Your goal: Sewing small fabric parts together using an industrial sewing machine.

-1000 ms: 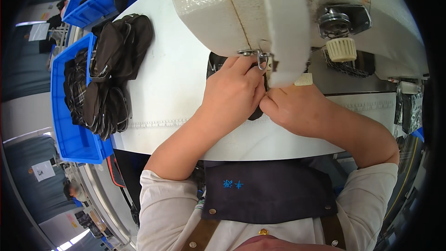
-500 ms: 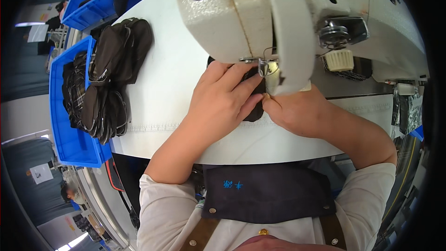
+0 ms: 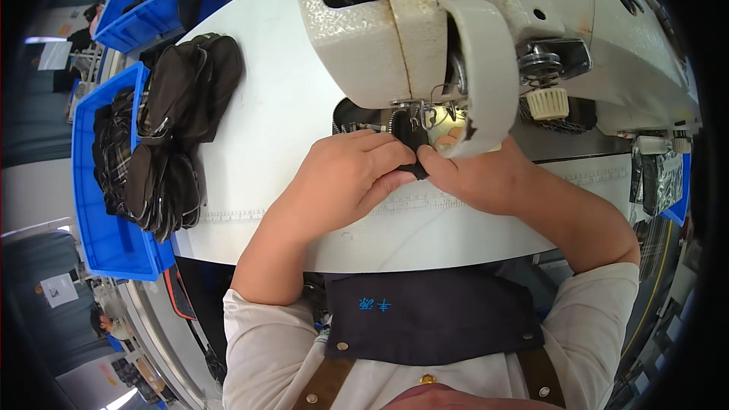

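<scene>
A dark zippered fabric piece [image 3: 411, 132] lies under the presser foot [image 3: 416, 111] of a white sewing machine [image 3: 364, 53]. My left hand [image 3: 345, 182] has its fingers curled over the piece's near left part, closed on it. My right hand [image 3: 478, 178] pinches the piece's near right edge, its thumb close to my left fingertips. Part of my right fingers is hidden behind the machine's curved white guard [image 3: 492, 80].
At the left, piles of dark fabric pieces [image 3: 190, 83] lie beside and in a blue bin [image 3: 83, 152]; more blue bins [image 3: 121, 26] stand behind. The curved table edge [image 3: 364, 266] runs before me. A distant person [image 3: 110, 323] is at the far left.
My left hand has moved down and left, toward me, exposing more of the zippered piece. The piece's near end looks drawn up and turned. The view has shifted slightly.
</scene>
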### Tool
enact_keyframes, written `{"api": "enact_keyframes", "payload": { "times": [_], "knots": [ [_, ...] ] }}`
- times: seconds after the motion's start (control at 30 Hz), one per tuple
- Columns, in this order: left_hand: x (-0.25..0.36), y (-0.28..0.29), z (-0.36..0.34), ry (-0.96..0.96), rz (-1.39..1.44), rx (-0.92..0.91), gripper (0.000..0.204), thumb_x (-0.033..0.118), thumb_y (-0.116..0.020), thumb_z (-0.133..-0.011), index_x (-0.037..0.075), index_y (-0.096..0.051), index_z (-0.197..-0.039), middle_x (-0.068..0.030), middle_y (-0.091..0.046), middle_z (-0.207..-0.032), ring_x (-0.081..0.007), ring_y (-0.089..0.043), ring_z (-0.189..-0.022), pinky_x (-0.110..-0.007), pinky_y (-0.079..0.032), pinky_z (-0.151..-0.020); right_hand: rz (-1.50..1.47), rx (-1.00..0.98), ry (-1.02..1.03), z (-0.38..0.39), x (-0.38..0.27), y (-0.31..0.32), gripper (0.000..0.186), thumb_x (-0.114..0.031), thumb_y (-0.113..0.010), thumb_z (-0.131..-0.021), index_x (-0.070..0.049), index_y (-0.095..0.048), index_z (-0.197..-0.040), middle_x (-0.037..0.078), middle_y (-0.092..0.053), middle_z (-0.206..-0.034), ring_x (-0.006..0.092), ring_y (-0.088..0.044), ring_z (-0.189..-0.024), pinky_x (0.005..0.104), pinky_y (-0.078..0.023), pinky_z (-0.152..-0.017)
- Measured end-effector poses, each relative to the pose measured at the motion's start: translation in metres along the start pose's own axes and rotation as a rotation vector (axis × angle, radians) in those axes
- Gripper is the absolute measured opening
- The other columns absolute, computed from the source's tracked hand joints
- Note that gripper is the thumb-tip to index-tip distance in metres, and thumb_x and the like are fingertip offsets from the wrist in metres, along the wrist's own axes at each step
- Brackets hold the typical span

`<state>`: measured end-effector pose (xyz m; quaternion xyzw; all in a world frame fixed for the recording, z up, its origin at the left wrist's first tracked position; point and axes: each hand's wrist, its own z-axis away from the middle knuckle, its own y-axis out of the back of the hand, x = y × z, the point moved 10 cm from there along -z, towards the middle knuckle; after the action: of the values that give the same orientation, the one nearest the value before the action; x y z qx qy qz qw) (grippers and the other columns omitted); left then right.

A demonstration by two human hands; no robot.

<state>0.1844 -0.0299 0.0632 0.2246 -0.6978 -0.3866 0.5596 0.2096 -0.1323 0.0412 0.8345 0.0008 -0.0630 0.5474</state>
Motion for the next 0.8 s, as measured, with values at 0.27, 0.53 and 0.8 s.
{"api": "enact_keyframes", "payload": {
  "times": [0.27, 0.53, 0.8],
  "knots": [
    [-0.009, 0.019, -0.008, -0.070, 0.051, 0.184, 0.028, 0.032, -0.080, -0.090, 0.008, -0.074, -0.103, -0.0053, -0.074, -0.102, -0.0290, -0.068, -0.089, -0.040, -0.056, -0.075, 0.137, 0.019, 0.170, 0.000, -0.026, 0.003, 0.015, -0.011, -0.072, -0.079, -0.005, -0.070, -0.092, 0.001, -0.061, -0.075, 0.0147, -0.065, -0.066, 0.0328, -0.050, -0.049],
    [-0.005, 0.005, -0.009, 0.040, -0.389, 0.163, 0.034, 0.038, -0.078, -0.090, 0.013, -0.077, -0.112, -0.0029, -0.074, -0.118, -0.0245, -0.066, -0.105, -0.042, -0.048, -0.095, 0.214, 0.045, 0.157, 0.000, -0.035, 0.007, 0.006, -0.004, -0.075, -0.084, -0.001, -0.069, -0.083, 0.002, -0.057, -0.062, 0.0151, -0.058, -0.052, 0.0315, -0.044, -0.045],
    [0.019, -0.010, 0.000, 0.019, -0.521, 0.151, 0.044, 0.039, -0.078, -0.088, 0.019, -0.077, -0.127, -0.0080, -0.069, -0.134, -0.0266, -0.064, -0.113, -0.045, -0.046, -0.094, 0.297, -0.026, 0.157, 0.007, -0.053, 0.005, 0.018, -0.003, -0.076, -0.088, -0.005, -0.065, -0.074, -0.001, -0.049, -0.057, 0.0130, -0.049, -0.049, 0.0321, -0.030, -0.046]
  ]
}}
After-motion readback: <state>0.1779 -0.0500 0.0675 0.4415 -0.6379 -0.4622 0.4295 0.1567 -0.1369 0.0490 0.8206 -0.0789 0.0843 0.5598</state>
